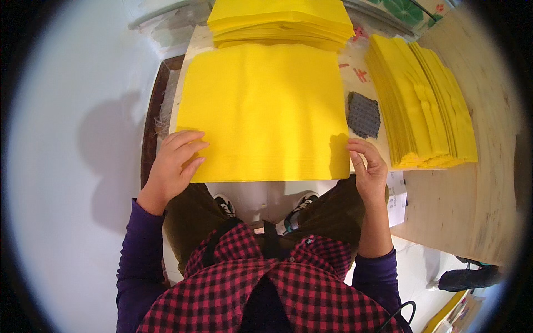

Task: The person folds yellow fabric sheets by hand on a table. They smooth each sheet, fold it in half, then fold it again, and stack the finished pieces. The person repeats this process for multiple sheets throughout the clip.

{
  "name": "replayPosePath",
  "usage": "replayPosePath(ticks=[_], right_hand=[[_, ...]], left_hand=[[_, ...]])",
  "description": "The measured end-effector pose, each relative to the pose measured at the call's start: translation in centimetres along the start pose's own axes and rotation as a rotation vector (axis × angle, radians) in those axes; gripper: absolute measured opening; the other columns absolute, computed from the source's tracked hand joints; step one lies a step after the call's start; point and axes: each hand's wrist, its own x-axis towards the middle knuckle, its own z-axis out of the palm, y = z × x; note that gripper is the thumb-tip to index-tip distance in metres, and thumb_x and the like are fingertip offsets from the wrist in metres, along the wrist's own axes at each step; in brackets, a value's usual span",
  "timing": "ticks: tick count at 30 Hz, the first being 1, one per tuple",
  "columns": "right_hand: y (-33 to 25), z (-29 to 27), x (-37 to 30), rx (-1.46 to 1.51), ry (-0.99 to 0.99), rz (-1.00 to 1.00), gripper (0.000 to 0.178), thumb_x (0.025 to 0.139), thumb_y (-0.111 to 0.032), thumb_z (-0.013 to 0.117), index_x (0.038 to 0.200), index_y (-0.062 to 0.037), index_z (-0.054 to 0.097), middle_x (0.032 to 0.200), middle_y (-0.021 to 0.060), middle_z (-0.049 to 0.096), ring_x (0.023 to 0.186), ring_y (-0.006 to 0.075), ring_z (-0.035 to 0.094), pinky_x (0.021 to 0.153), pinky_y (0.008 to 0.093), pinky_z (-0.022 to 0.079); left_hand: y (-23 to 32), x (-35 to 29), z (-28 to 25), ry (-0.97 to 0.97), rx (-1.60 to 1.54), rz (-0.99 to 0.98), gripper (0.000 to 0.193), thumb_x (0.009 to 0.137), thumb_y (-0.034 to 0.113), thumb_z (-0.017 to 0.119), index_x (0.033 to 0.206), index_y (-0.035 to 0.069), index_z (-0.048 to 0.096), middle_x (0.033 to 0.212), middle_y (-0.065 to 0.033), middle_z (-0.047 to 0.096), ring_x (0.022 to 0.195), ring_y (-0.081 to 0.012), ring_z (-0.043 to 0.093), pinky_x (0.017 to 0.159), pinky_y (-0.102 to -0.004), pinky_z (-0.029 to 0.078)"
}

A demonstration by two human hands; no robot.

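Observation:
A flat yellow fabric sheet [261, 111], felt-like, lies in front of me with its near edge level with the table's front; faint layered lines along that edge suggest several sheets. My left hand [180, 161] rests at its left near corner, fingers stretched and apart over the edge. At the right edge is my right hand [368, 166], fingers bent and thumb slightly apart from the forefinger, nothing visible between them. Whether its fingertips touch the fabric, I cannot tell. Just beyond the right hand lies a dark grey, ragged-edged cloth pad [363, 115].
A stack of yellow fabric [280, 25] sits behind the sheet. On the right, another thick stack [425, 105] leans in folds on the wooden table [449, 205]. White paper [396, 197] hangs below the table edge. A white wall [72, 183] stands at left.

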Motion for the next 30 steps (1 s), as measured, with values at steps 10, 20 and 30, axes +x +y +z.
replayPosePath(ticks=[10, 20, 30], right_hand=[[2.1, -0.3, -2.2, 0.412, 0.145, 0.355, 0.019, 0.095, -0.006, 0.059, 0.111, 0.0014, 0.065, 0.110, 0.0045, 0.066, 0.103, 0.0108, 0.058, 0.094, 0.0254, 0.043], [1.5, 0.5, -3.7, 0.582, 0.029, 0.465, 0.041, 0.092, -0.007, 0.063, 0.131, -0.0020, 0.053, 0.123, 0.0104, 0.058, 0.108, 0.0181, 0.057, 0.095, 0.0305, 0.045], [2.2, 1.9, -3.9, 0.738, -0.057, 0.479, 0.052, 0.091, -0.008, 0.063, 0.137, 0.0020, 0.043, 0.130, 0.0120, 0.054, 0.121, 0.0214, 0.052, 0.103, 0.0343, 0.040]], left_hand=[[3.3, 2.7, 1.1, -0.026, -0.090, 0.046, 0.029, 0.079, 0.004, 0.068, 0.108, 0.006, 0.067, 0.122, -0.0123, 0.060, 0.116, -0.0332, 0.054, 0.100, -0.0417, 0.042], [8.8, 8.3, 5.2, -0.124, -0.241, 0.193, 0.029, 0.084, 0.007, 0.066, 0.113, 0.005, 0.065, 0.124, -0.0124, 0.059, 0.121, -0.0335, 0.052, 0.105, -0.0447, 0.040], [10.5, 10.5, 10.9, -0.173, -0.452, 0.095, 0.030, 0.090, 0.011, 0.061, 0.118, 0.004, 0.063, 0.131, -0.0139, 0.058, 0.126, -0.0316, 0.050, 0.108, -0.0415, 0.037]])
